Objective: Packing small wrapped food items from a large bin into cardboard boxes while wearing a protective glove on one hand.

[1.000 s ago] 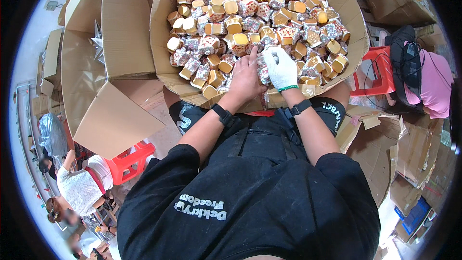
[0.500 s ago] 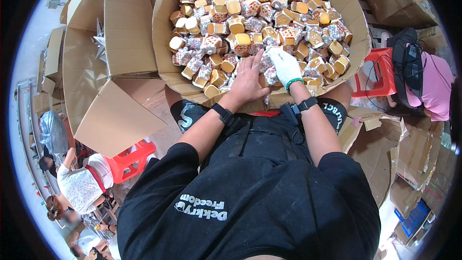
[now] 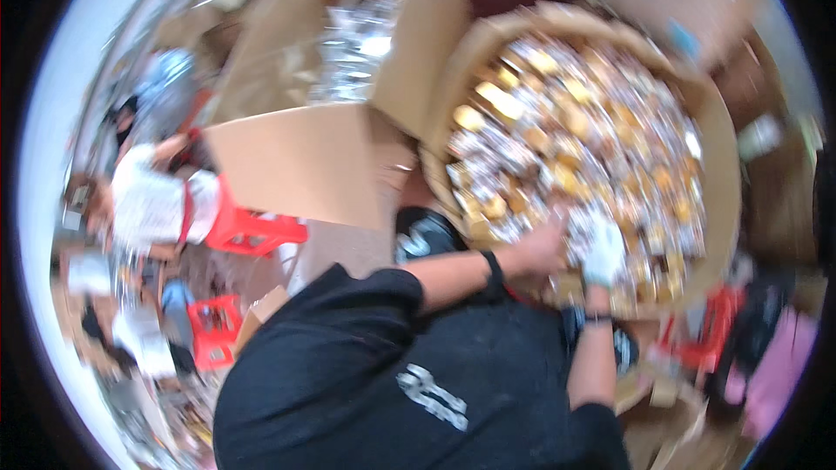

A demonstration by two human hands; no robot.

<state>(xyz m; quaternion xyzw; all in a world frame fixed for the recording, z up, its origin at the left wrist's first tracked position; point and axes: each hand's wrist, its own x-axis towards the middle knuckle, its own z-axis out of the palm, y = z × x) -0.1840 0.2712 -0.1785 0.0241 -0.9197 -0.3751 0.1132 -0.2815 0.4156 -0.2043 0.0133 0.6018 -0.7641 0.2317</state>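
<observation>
Two hands work at the near edge of a big round cardboard tub (image 3: 719, 165) heaped with small wrapped packets (image 3: 575, 148), gold, white and reddish. The frame is smeared by motion, so finer detail is hard to read.

The left hand (image 3: 542, 250), bare, with a dark band at the wrist, lies on the packets at the tub's near rim, its forearm running in from the lower left. The right hand (image 3: 603, 248), in a white glove, sits just beside it, its forearm coming straight up from below. Both rest among the packets, but whether the fingers are closed on one or merely spread over the heap I cannot tell through the blur. The packets lie jumbled every way, with no common long axis to make out; they seem short and blocky.

Left of the tub stands an open cardboard box (image 3: 300, 161), flaps spread, with silvery wrapping (image 3: 357, 43) showing inside. Further left another person in white (image 3: 148, 204) sits by a red plastic stool (image 3: 252, 228); a second red stool (image 3: 209, 326) stands below. More cartons lie at the right.
</observation>
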